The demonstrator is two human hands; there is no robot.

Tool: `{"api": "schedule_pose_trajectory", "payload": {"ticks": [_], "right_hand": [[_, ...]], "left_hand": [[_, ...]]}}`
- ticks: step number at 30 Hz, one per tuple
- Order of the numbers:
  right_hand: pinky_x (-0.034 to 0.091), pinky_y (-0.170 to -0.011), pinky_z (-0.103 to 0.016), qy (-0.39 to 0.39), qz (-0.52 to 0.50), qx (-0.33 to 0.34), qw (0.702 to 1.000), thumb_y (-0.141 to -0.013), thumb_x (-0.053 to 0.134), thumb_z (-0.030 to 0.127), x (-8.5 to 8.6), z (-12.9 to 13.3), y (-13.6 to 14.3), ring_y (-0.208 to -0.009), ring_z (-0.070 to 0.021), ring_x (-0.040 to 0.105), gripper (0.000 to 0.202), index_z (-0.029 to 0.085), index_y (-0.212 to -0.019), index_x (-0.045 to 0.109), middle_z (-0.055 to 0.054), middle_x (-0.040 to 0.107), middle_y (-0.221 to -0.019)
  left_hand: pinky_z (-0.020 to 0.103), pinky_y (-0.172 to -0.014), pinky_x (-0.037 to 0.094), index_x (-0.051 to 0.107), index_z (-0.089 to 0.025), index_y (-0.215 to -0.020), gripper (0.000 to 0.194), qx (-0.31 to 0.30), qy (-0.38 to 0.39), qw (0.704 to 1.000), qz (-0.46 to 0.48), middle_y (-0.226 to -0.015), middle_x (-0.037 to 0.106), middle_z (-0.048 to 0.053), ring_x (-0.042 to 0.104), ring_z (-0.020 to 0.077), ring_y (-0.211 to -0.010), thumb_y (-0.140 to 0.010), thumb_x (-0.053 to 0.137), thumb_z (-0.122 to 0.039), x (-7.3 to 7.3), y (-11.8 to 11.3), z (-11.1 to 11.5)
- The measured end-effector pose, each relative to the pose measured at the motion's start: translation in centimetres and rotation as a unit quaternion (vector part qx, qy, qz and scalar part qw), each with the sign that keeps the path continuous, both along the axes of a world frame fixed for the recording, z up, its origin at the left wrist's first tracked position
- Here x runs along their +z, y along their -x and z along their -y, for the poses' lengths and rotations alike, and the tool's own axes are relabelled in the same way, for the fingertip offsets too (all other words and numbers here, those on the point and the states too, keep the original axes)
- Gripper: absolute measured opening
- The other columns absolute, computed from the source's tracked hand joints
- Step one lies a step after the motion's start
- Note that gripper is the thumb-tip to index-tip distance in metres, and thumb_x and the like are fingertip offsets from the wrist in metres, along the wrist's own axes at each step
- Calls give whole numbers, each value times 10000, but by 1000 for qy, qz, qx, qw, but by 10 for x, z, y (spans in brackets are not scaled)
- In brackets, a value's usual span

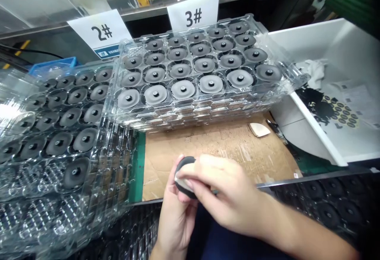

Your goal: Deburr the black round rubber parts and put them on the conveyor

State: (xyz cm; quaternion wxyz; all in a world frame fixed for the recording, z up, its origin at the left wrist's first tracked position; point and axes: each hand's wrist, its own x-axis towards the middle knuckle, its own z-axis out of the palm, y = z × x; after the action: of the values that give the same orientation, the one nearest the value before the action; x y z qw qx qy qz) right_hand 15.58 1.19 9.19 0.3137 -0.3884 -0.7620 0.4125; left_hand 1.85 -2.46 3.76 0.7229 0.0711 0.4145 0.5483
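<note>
Over the front edge of the cardboard, my left hand holds a round black disc by its rim, tilted towards me. My right hand reaches across it, thumb and fingers pinched together against the disc's face. A pale edge shows beneath those fingertips, but its kind cannot be made out. The right fingers cover much of the disc. Behind both hands, a clear plastic tray carries rows of similar dark discs with small centre knobs. A cream-coloured wedge lies on the cardboard.
More stacked clear trays with discs stand at left. At right is a white bin with a sheet of dark round stickers and scraps. A dark knife-like tool lies beside it. Paper signs "2#" and "3#" hang behind.
</note>
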Motion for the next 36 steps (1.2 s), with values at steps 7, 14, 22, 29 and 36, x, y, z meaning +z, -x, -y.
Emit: {"api": "schedule_pose_trajectory", "payload": {"ticks": [7, 14, 22, 29, 36], "right_hand": [[419, -643, -167, 208, 51, 88, 973, -860, 511, 141, -9, 16, -37, -672, -73, 566, 159, 214, -856, 653, 35, 626, -745], [435, -725, -216, 39, -9, -1, 999, -881, 483, 160, 3, 8, -31, -781, -112, 567, 198, 211, -1023, 612, -13, 646, -886], [414, -697, -252, -64, 48, 65, 995, -860, 434, 97, -1, -11, -19, -741, -133, 529, 239, 148, -985, 631, -41, 614, -806], [456, -693, -182, 221, 31, 246, 943, -849, 513, 112, -16, 7, -45, -729, -92, 596, 183, 177, -903, 675, 8, 660, -801], [412, -624, -196, 98, -42, 19, 994, -862, 512, 177, -5, 2, -34, -662, -88, 528, 142, 198, -962, 611, 13, 614, -776]], "left_hand": [[303, -825, 514, 624, -312, -1030, 574, 2, -38, 999, -12, -1021, 699, 46, 656, 247, -923, -498, 828, -244, 7, 7, -10], [290, -816, 519, 624, -317, -1042, 507, -26, 7, 1000, -12, -1043, 692, 43, 646, 227, -946, -571, 792, -233, 12, -3, -9], [181, -762, 521, 639, -321, -1045, 424, -21, -3, 1000, 10, -1035, 699, 22, 650, 161, -936, -658, 734, -178, 3, 12, -7], [377, -870, 498, 617, -307, -1064, 539, -42, 21, 999, 20, -1084, 672, 54, 638, 277, -960, -552, 780, -352, 5, 14, -10], [306, -812, 522, 631, -305, -1028, 439, -59, 30, 998, 4, -1029, 676, 30, 639, 225, -943, -610, 765, -279, 16, 2, -12]]}}
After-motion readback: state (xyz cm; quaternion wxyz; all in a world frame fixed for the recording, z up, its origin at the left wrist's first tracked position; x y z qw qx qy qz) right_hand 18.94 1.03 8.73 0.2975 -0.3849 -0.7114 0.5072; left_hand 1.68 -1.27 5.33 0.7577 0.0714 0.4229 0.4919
